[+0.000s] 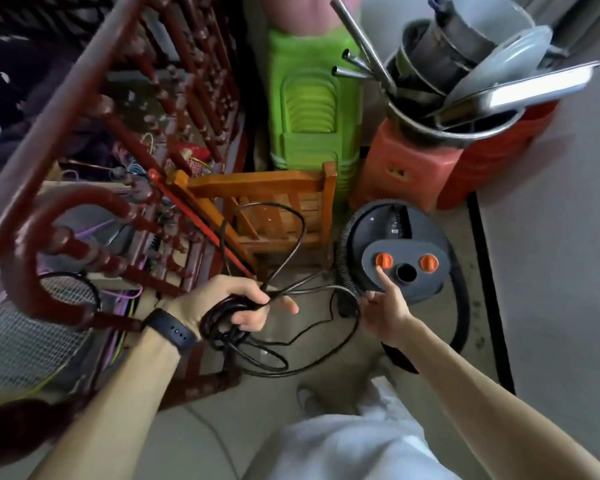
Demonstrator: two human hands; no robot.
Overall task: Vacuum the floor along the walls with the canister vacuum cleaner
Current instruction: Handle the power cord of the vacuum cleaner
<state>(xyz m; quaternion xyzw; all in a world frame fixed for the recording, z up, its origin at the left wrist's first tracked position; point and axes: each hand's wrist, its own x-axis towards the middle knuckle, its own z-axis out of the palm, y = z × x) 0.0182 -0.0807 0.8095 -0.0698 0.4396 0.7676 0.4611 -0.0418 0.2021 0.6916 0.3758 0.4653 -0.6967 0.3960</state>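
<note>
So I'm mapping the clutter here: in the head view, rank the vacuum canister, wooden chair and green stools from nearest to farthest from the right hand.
1. Vacuum canister, its left orange knob touched by the right hand.
2. Wooden chair, up-left.
3. Green stools, behind the chair.

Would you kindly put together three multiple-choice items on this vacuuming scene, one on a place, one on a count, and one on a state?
1. Where does the small wooden chair stand relative to the vacuum cleaner?
A. To its left
B. On top of it
C. To its right

2. How many orange knobs show on the vacuum cleaner's top?
A. One
B. Two
C. Four

3. What is the left hand doing?
A. Resting flat on the floor
B. Holding a racket
C. Gripping a bundle of black cord

Answers:
1. A, the chair sits left of the round grey body in the head view.
2. B, one orange knob lies on either side of the central hole, the other at.
3. C, the fingers close round coiled cord, while the right hand points a finger at the left knob.
</note>
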